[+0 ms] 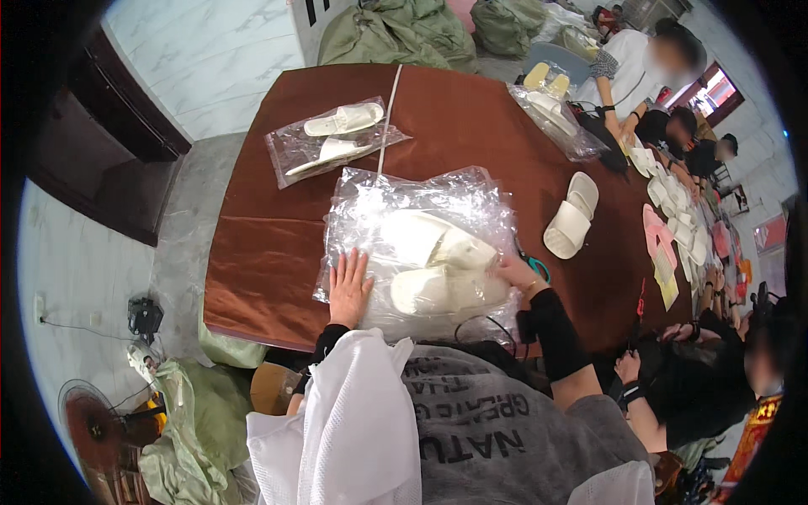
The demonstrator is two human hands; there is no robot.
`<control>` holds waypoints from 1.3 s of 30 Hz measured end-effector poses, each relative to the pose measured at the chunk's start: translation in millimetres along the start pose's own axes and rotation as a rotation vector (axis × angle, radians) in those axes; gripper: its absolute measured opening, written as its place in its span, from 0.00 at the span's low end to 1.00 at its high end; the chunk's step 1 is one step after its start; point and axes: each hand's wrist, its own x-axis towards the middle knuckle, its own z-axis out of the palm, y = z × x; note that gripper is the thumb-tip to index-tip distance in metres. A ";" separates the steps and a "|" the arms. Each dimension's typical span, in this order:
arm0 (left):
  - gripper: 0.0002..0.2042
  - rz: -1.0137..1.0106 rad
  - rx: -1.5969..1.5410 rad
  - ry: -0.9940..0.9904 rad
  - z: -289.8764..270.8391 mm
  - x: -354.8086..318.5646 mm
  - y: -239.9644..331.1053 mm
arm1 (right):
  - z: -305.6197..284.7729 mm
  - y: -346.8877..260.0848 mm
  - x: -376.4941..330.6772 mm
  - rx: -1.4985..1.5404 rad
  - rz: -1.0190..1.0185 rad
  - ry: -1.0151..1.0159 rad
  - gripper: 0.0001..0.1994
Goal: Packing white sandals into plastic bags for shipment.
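Observation:
My left hand lies flat, fingers spread, on the left side of a stack of clear plastic bags. A pair of white slippers sits in or under the clear plastic there: one slipper nearer to me, the other slipper just beyond it. At the right edge of this pair, my right hand has its fingers bent around the bag's edge by the slippers; the fingertips are partly hidden. Close beside that hand shows a teal loop handle, likely of scissors.
A bagged slipper pair lies at the far left of the brown-covered table; another bagged pair lies far right. Loose white slippers rest to the right. Co-workers sit along the right side, near a row of slippers.

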 end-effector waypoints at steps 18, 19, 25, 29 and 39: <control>0.29 -0.039 -0.007 0.010 5.1 -1.0 -3.4 | -168.0 141.5 -149.1 0.689 -0.290 1.000 0.17; 0.29 -0.003 -0.038 0.017 6.7 7.1 6.8 | -186.1 156.7 -158.9 0.722 -0.308 1.045 0.17; 0.28 -0.034 -0.084 0.043 -0.6 -5.1 -2.5 | -101.8 -5.8 -119.0 -0.371 -0.365 1.656 0.20; 0.27 0.008 -0.197 0.112 0.7 -1.5 -2.4 | 43.3 -90.8 -58.1 -1.121 -0.653 0.765 0.24; 0.25 -0.093 -0.028 -0.088 -17.0 -9.3 -4.5 | 112.6 -15.8 33.2 -0.947 -0.564 0.508 0.35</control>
